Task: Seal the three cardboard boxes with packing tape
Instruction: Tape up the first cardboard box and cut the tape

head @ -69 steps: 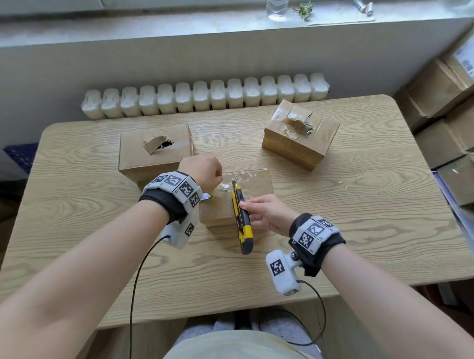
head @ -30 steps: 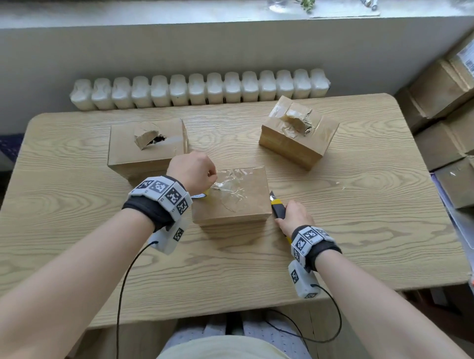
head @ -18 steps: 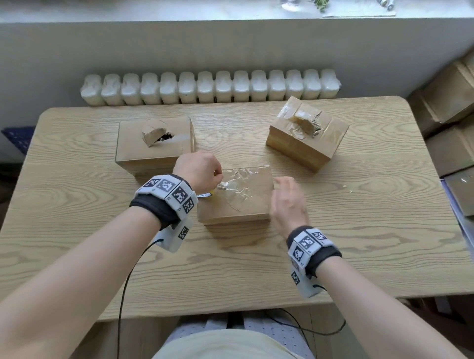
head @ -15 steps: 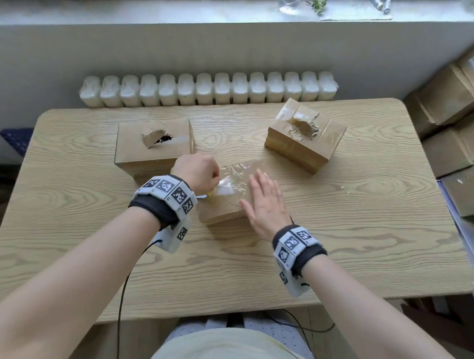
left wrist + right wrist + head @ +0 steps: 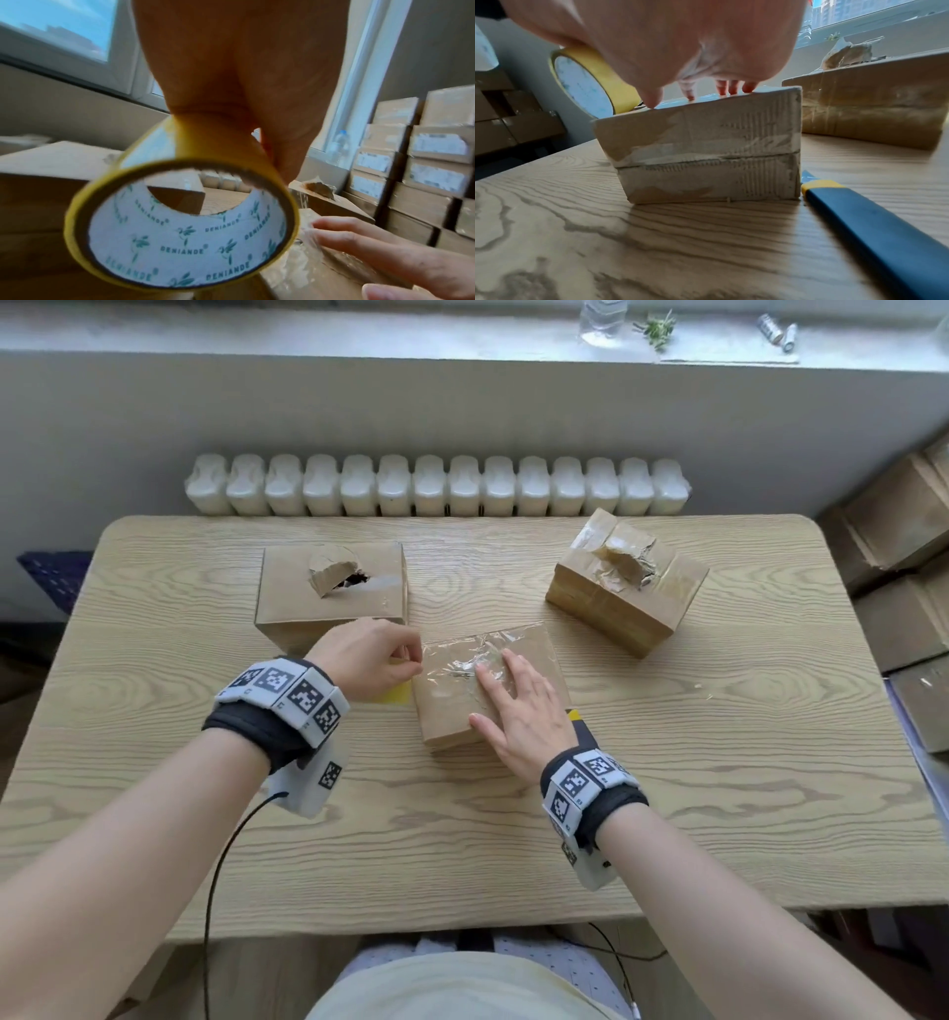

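Near box w/ crinkled clear tape on top, two torn boxes behind, yellow tape roll

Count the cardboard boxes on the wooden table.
3: brown cardboard box with a torn hole far left; tape-wrapped cardboard box far right; small cardboard box under clear tape centre. Stacked boxes beside the table excluded.

Looks like spare room at home doubling as small mail-order packing spot. Light wood-grain table pushed against wall under window, white ribbed radiator right behind it. Grey windowsill holds clear plastic bottle and bit of green sprig. Tall stack of brown cardboard cartons with white shipping labels piled along right wall, floor to well above table height. City buildings visible through glass in right wrist view, so upper-floor flat probably.
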{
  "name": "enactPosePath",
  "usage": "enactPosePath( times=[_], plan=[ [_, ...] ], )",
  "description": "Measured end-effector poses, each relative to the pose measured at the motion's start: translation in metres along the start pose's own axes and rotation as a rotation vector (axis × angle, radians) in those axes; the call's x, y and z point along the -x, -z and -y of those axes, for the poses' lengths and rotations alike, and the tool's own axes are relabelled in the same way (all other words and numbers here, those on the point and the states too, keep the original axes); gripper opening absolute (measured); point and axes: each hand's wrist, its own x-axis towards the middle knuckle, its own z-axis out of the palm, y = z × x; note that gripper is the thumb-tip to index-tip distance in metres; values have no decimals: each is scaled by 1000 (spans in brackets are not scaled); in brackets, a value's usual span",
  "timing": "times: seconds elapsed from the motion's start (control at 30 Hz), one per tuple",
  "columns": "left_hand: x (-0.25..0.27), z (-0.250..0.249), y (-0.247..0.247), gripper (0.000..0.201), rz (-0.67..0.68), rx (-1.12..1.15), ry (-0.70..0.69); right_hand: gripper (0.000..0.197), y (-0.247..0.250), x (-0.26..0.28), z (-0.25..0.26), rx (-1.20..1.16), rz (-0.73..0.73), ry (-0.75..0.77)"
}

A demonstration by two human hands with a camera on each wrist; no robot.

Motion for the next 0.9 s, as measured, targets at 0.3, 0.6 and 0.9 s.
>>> enactPosePath(
  times=[0.3,0.6,0.9],
  plan=[
    [46,39,-35,25,-108,329,209,62,2,-3,16,-43,3,-76],
    [67,42,-88,18,-314,401,174,70,-1,7,16,40,34,-52],
    [75,34,-133,17,-217,212,27,66,-11,15,7,65,65,67]
  ],
)
